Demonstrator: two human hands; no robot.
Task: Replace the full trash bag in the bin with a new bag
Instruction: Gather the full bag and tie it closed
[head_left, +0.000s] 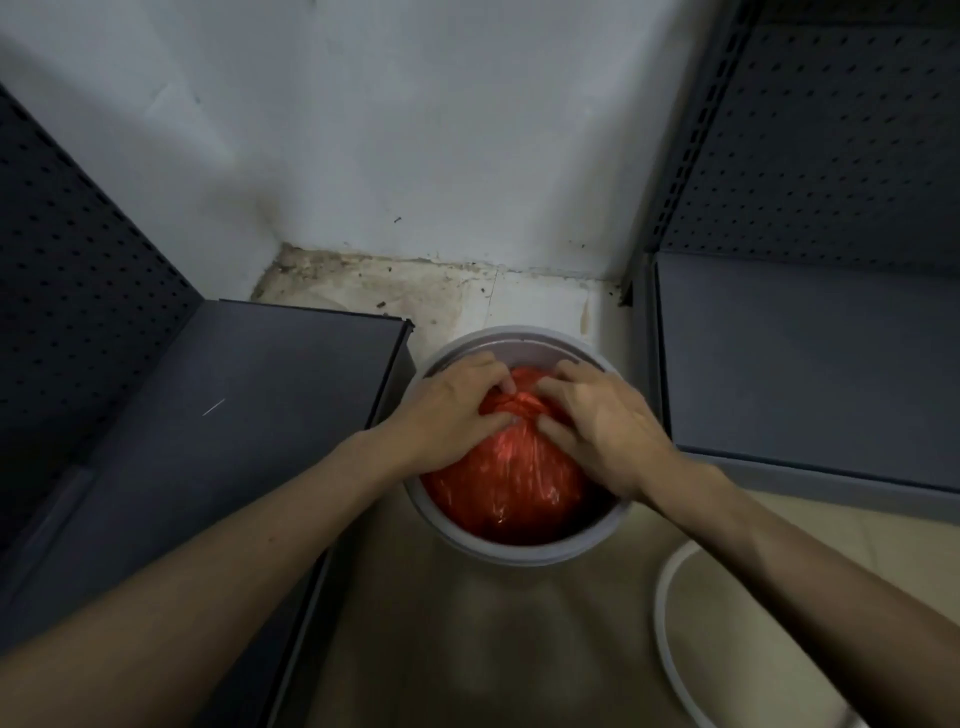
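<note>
While the full red trash bag (511, 467) sits inside the round grey bin (524, 551), both hands work at its gathered top. The left hand (449, 410) has its fingers curled into the bunched plastic at the neck of the bag, and the right hand (597, 415) does the same from the opposite side, so each hand grasps bag film and neither is released. The fingertips meet over the twisted knot region, which lies toward the far side of the bin opening. This two-sided grip appears intended to tighten or close the neck, so that the contents stay contained when the bag is lifted; whether the knot is complete cannot be determined. The bag fills most of the bin, and its bulging body lies close to the inner wall on the near side. The bin stands on the floor (415, 649) in a corner, just beside a dark shelf base (234, 415) on the left and near another shelf unit (805, 353) on the right. A pale ring (662, 623), possibly the bin's retaining hoop or lid rim, lies on the floor to the near right, apart from the bin. No new bag is in view. Judged from this arrangement, removal has not yet occurred.
</note>
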